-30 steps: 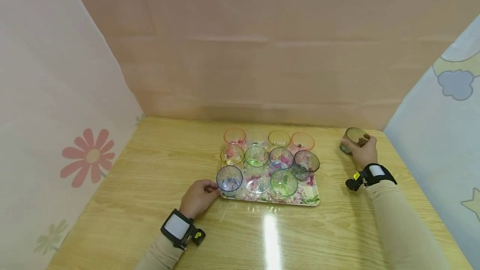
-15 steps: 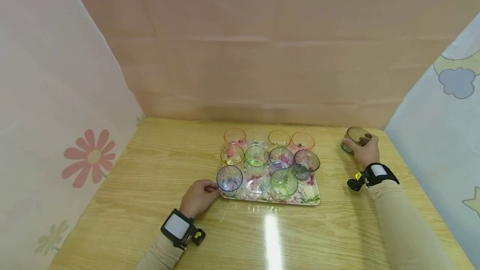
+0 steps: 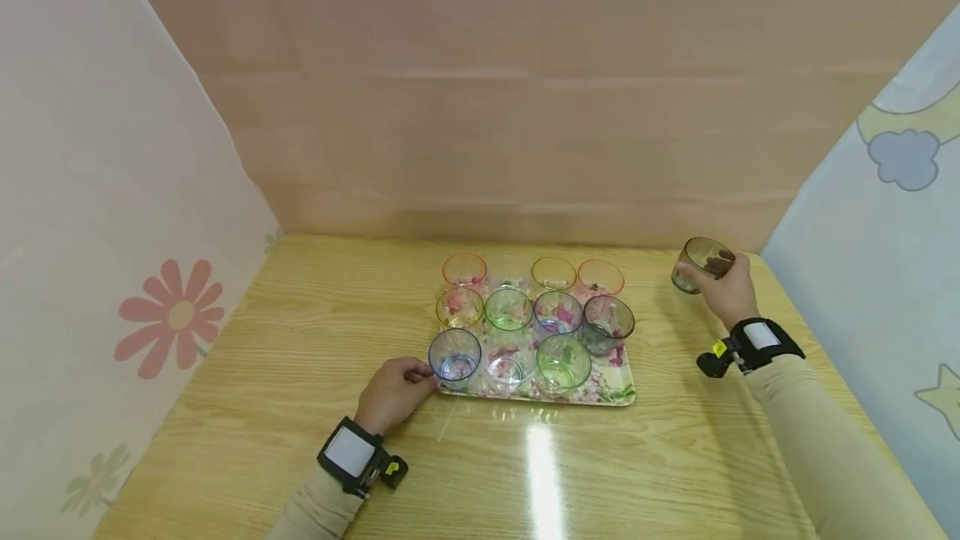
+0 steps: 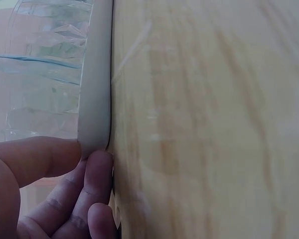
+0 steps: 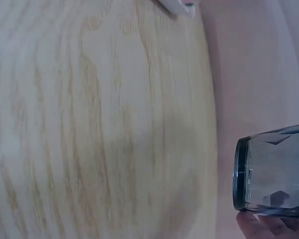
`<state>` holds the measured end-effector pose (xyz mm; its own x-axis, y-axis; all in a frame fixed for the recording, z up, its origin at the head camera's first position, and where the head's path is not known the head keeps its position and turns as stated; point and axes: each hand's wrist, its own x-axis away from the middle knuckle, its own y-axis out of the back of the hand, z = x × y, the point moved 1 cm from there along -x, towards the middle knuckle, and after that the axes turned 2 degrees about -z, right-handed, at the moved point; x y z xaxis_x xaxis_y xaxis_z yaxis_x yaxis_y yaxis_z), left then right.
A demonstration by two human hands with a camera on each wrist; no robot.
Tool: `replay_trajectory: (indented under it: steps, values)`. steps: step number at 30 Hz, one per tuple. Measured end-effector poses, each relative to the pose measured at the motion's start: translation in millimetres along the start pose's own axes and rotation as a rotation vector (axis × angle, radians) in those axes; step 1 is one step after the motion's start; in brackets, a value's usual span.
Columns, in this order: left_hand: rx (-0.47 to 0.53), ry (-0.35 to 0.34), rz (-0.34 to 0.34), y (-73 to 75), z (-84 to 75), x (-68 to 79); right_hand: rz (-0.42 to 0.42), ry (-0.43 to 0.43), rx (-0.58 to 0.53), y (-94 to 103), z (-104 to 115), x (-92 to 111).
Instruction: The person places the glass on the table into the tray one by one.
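Observation:
At the right of the head view, my right hand (image 3: 731, 290) holds a smoky dark drinking glass (image 3: 692, 267) up off the table, thumb and fingers around its sides. In the right wrist view the glass (image 5: 274, 169) shows in profile, fingertips (image 5: 261, 226) along it. My left hand (image 3: 392, 398) pinches the near left corner of a floral tray (image 3: 617, 382); in the left wrist view the thumb (image 4: 45, 157) lies on the rim (image 4: 95, 84) and another finger is below. Rows of coloured glasses stand on the tray, including a blue glass (image 3: 454, 357) nearest my left hand.
A smoky glass (image 3: 608, 325) and a green glass (image 3: 563, 365) stand toward the tray's right side. The wooden table (image 3: 330, 298) meets a draped back wall (image 3: 465, 107), with patterned side panels left and right (image 3: 862, 273).
My right hand has raised the smoky glass off the table and tilted it slightly. The left hand keeps its hold on the tray corner. The head view has shifted a little.

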<state>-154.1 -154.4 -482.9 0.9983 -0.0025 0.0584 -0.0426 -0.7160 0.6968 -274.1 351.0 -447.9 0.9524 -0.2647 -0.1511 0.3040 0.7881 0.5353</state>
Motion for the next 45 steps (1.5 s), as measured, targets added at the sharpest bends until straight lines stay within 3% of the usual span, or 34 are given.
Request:
replay_trajectory:
  steps: [9, 23, 37, 45]
  values:
    - [0.026, 0.002, 0.019, -1.6, -0.8, 1.9, 0.040, 0.098, 0.053, 3.8, 30.8, 22.6]
    - [0.003, 0.012, -0.015, -3.2, 1.3, 0.8, 0.116, 0.243, 0.122, 7.7, 77.3, 70.6]
    - [0.007, 0.002, -0.014, -2.7, 1.8, -0.1, 0.147, 0.357, 0.154, -6.1, 87.1, 111.5]
    - [0.007, 0.012, -0.009, -0.8, 0.3, 0.0, 0.226, 0.436, 0.107, -24.0, 87.6, 136.0]
